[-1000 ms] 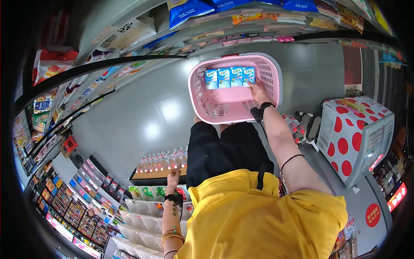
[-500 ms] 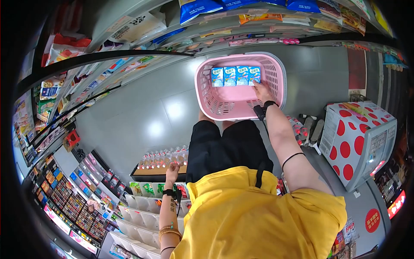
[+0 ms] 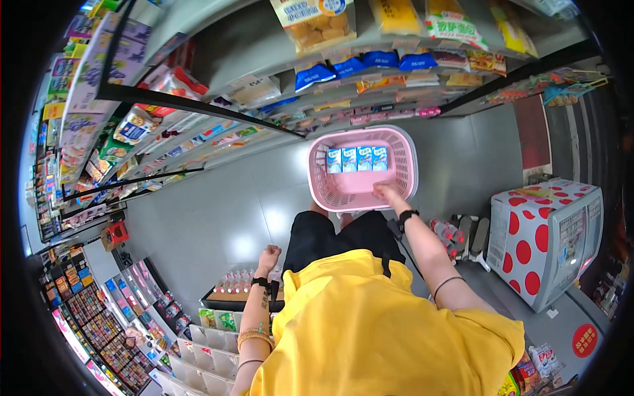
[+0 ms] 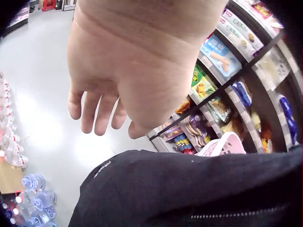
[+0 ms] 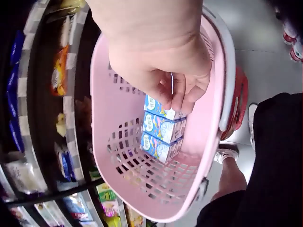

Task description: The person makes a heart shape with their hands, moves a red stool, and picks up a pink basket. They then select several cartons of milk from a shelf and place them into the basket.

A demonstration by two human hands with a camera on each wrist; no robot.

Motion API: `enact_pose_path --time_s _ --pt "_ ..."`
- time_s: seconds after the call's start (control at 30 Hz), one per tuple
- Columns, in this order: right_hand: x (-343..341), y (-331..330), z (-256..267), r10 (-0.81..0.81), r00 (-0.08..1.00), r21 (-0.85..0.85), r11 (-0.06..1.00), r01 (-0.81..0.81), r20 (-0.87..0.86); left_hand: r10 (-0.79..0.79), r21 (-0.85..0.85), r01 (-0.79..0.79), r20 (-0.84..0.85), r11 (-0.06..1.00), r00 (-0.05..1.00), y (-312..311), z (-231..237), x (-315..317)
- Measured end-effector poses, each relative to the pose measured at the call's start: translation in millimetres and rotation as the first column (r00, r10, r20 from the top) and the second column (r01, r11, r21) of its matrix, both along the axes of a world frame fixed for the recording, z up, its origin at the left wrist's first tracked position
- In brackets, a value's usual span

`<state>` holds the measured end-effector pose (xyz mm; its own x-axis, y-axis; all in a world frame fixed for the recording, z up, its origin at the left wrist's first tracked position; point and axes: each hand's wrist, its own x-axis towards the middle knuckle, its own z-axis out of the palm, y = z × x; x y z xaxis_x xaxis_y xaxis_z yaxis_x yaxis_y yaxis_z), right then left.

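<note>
At upper centre, cartons (image 3: pixel 349 158) sat rowed in the basket (image 3: pixel 353 183), likely for neatness; my right fingers (image 5: pixel 178 100) curled, hold unclear, left fingers (image 4: pixel 103 116) loosely extended, empty.

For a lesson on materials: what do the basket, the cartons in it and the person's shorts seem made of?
Basket: likely moulded plastic, smooth with slight sheen; slots pierce its pink walls.
Cartons: probably printed paperboard, crisp-edged and boxy; any coating is unclear.
Shorts: matte black cloth, softly draped; the fibre can't be told.
</note>
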<state>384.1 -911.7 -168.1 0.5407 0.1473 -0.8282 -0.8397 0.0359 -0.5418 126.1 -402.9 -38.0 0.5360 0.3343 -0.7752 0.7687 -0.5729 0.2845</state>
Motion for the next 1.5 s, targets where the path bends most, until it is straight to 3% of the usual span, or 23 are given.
enact_pose_path --time_s 0.03,0.07,0.23,0.4,0.43,0.57,0.7,0.9,1.03,1.13,1.17,1.3,1.37,1.5 --pt "-5 2 15 0.077 0.986 -0.001 0.997 -0.078 0.146 -0.046 0.02 0.046 0.028 0.999 0.999 -3 5 18" --pt "-12 4 28 0.115 0.978 -0.076 0.992 -0.103 0.172 -0.094 0.042 0.092 0.052 0.995 0.994 -6 10 35" --pt "-47 -5 79 0.118 0.96 -0.048 0.993 -0.11 0.254 -0.183 0.085 0.171 0.166 0.982 0.969 -11 18 90" --pt "-77 -11 94 0.041 0.972 -0.099 0.995 -0.018 0.233 -0.321 0.182 0.291 0.169 0.939 0.932 -3 42 118" --pt "-84 -14 95 0.041 0.972 -0.122 0.992 -0.012 0.233 -0.28 0.144 0.263 0.108 0.954 0.954 2 45 123" --pt "-111 -19 84 0.0 0.981 -0.194 0.98 0.039 0.194 -0.394 0.143 0.385 0.033 0.912 0.919 26 61 138" --pt "-154 -20 86 -0.11 0.974 -0.28 0.946 0.163 0.196 -0.496 0.152 0.486 0.031 0.861 0.868 55 57 156" --pt "-256 8 75 -0.381 0.925 -0.346 0.868 0.355 -0.006 -0.53 0.07 0.527 0.03 0.847 0.847 75 66 197" --pt "-302 45 104 -0.445 0.895 -0.339 0.848 0.407 -0.039 -0.647 0.021 0.647 -0.007 0.762 0.762 89 53 205" --pt "-335 71 117 -0.473 0.88 -0.335 0.835 0.435 -0.035 -0.812 0.06 0.81 0.075 0.583 0.579 105 21 209" --pt "-344 78 126 -0.475 0.879 -0.337 0.835 0.436 -0.039 -0.823 0.063 0.822 0.095 0.566 0.56 108 16 210" --pt "-371 103 130 -0.522 0.848 -0.365 0.809 0.461 -0.087 -0.83 -0.015 0.84 0.144 0.543 0.539 120 -7 223" --pt "-377 108 123 -0.467 0.881 -0.397 0.825 0.402 -0.079 -0.82 -0.047 0.836 0.171 0.546 0.546 124 -20 230" --pt "-367 96 93 -0.43 0.899 -0.314 0.868 0.383 -0.09 -0.707 0.004 0.732 0.266 0.681 0.656 124 -33 233"
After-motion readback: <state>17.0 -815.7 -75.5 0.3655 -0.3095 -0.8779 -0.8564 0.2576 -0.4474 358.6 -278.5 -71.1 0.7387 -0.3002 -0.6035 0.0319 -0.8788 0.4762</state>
